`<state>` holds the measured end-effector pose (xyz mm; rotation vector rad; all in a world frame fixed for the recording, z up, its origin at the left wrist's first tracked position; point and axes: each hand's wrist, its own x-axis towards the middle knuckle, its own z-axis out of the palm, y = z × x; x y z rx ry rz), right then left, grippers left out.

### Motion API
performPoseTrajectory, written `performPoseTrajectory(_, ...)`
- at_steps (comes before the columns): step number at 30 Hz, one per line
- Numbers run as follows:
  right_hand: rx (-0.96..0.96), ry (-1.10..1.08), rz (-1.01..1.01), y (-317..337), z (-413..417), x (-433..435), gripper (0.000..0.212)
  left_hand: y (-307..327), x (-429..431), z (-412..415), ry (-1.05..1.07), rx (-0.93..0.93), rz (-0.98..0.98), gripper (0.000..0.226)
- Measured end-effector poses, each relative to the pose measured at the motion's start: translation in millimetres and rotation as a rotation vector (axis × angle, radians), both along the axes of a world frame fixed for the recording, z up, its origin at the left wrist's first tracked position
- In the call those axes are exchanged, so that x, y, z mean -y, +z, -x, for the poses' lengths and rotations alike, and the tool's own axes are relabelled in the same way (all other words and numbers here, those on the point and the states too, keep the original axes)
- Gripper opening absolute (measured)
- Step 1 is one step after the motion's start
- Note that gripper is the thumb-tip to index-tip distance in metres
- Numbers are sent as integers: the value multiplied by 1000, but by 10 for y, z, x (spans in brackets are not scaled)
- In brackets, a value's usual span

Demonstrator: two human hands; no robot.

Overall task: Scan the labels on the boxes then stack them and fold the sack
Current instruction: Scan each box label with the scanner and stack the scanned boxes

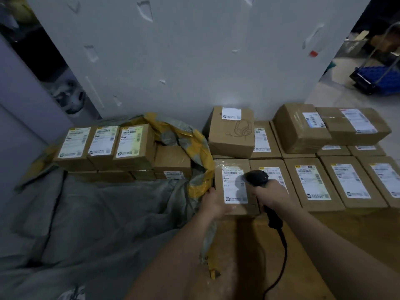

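Black scanner (pixel 255 177) gripped in right hand (pixel 270 194), its head just over the label (pixel 234 185) of a brown box (pixel 231 164) that the left hand (pixel 213 202) clasps by its near-left edge, grey-and-yellow sack (pixel 108 213) spread left of that hand, row of labelled boxes (pixel 313 185) right of the right hand.

The near box (pixel 242 208) is brown cardboard like the other boxes (pixel 313 185). Each carries a white label (pixel 234 187) with black barcodes, and some labels have a yellow corner mark. One upper box (pixel 231 139) shows a thin line drawing of a headset. The sack (pixel 108 213) is grey, mottled yellow at its mouth. The scanner (pixel 256 177) and its cable (pixel 284 245) are black. The wall (pixel 194 50) is pale grey.
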<state>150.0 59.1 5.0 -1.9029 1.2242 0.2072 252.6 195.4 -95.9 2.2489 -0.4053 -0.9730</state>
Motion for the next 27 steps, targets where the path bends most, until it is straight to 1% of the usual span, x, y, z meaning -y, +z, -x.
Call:
performPoseTrajectory(3,0,-22,-19,-149,61,-30,26,25,-45,-47,25,-137,75,52)
performPoseTrajectory(5,59,-48,-49,-234,57,-17,24,17,-70,-72,39,-189,88,48)
performPoseTrajectory(9,118,-107,-140,-266,41,28,17,117,-110,-77,55,-178,100,50)
performPoseTrajectory(12,174,-171,-263,-151,90,107,15,235,-88,-55,73,-154,93,45)
performPoseTrajectory(15,219,-178,-348,-35,151,222,21,426,-85,-82,66,-98,64,44)
performPoseTrajectory(18,267,-222,-419,79,165,303,26,665,-103,-119,81,-21,116,45)
performPoseTrajectory(20,327,-268,-465,157,144,354,35,812,-107,-123,74,-10,150,56)
performPoseTrajectory(22,378,-278,-469,257,122,380,39,956,-100,-115,87,-39,196,70)
performPoseTrajectory(27,545,-348,-380,461,80,349,36,1270,-93,-139,121,-122,332,62)
